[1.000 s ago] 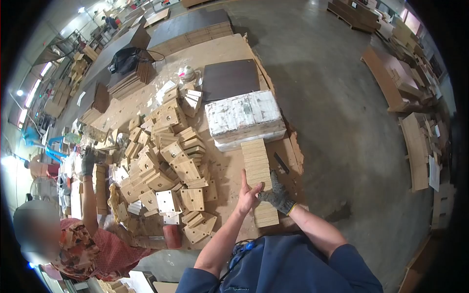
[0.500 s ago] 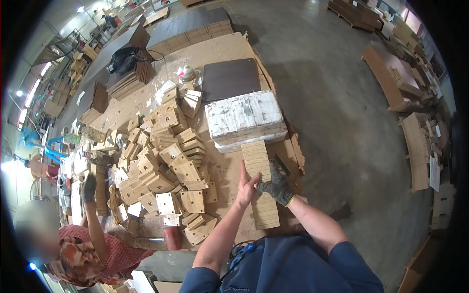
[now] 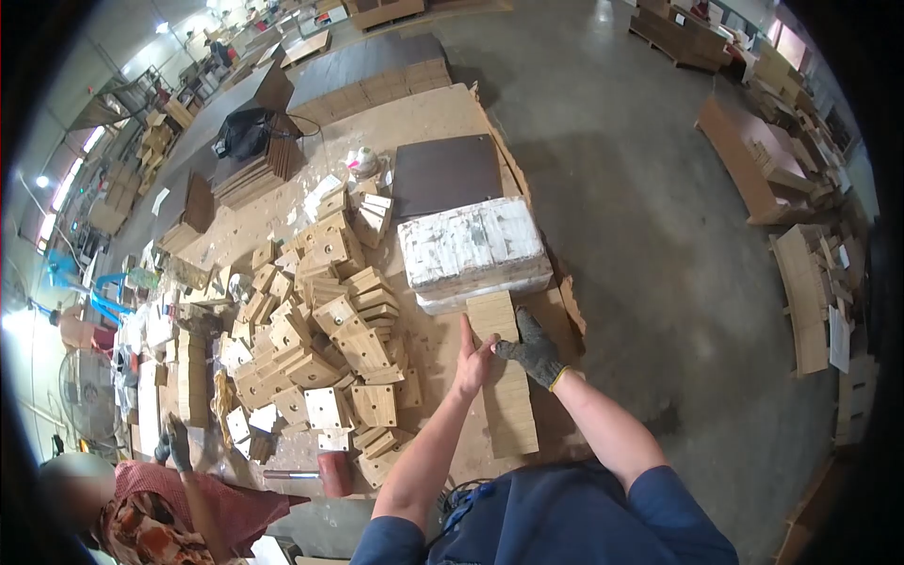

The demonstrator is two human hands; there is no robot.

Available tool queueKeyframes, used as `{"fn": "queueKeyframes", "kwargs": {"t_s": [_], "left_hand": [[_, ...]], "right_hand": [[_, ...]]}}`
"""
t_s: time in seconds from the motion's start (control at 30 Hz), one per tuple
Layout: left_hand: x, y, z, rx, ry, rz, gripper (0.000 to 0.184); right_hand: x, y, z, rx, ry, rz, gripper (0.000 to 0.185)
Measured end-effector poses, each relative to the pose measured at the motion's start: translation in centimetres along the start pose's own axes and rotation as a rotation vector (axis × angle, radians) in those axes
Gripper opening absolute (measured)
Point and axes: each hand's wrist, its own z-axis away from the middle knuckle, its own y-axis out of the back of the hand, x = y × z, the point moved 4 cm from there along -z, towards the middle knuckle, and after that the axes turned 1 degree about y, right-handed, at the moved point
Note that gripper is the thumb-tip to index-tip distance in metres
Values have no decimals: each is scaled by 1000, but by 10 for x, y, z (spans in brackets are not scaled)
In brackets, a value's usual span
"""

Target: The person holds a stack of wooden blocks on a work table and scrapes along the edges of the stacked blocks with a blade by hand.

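Note:
A long row of light wooden pieces lies lengthwise in front of me, its far end against a white-wrapped block. My bare left hand presses along the row's left side, thumb over the top. From the right, my right hand, in a dark grey glove, grips the same row, its thumb close to the left thumb. The undersides of both hands are hidden. Left of the row is a heap of drilled wooden blocks.
A red-headed mallet lies near the front edge. At the lower left, a co-worker in a red checked garment has gloved hands near a stacked row. Beyond the wrapped block lies a dark panel; brown boards stand farther back.
The view has tilted slightly, so the table sits lower in the frame. My hands remain on the row. The co-worker's hands have moved down and closer together, away from the stacked row's top.

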Motion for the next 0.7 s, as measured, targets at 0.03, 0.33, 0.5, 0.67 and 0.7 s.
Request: {"fn": "queueKeyframes", "kwargs": {"t_s": [0.03, 0.33, 0.5, 0.67, 0.7], "left_hand": [[0, 0, -7, 1, -35, -11, 82], [9, 2, -13, 13, -55, -135, 82], [-31, 19, -32, -37, -71, 85, 83], [-32, 23, -36, -115, -172, 88, 83], [-18, 17, -29, -109, -171, 23, 82]], "right_hand": [[-6, 3, -3, -27, -26, -58, 76], [-22, -1, -17, -51, 16, -475, 72], [-19, -3, -21, -82, 37, -346, 78], [-18, 1, -20, -34, 95, -11, 88], [-10, -1, -21, -75, 52, 14, 90]]}}
